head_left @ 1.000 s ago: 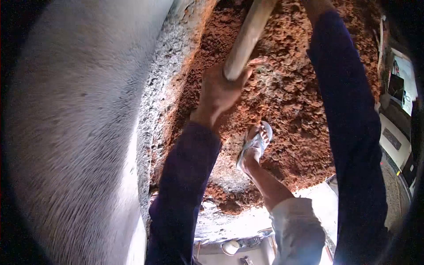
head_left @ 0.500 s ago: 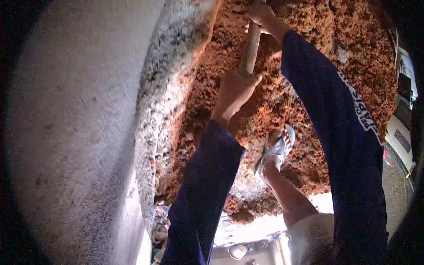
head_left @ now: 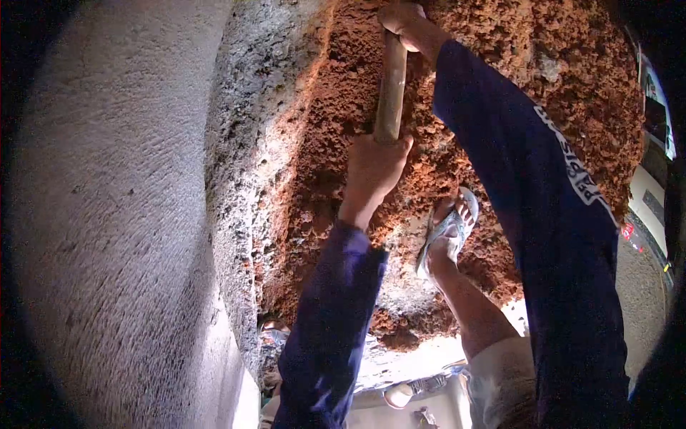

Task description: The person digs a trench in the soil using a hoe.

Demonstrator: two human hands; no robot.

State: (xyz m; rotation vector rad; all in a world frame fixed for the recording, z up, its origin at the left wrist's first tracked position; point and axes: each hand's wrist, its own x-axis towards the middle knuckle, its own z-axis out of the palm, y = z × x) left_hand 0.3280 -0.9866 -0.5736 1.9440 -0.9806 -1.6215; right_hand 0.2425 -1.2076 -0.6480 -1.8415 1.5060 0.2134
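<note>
Left hand [head_left: 375, 171], right hand [head_left: 400, 18] gripping wooden handle [head_left: 391, 93]

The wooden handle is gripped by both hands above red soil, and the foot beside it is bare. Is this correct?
Not quite: the head view shows the foot wearing a pale sandal, not bare. The rest holds: the left hand and the right hand both grip the wooden handle above the red soil.
</note>
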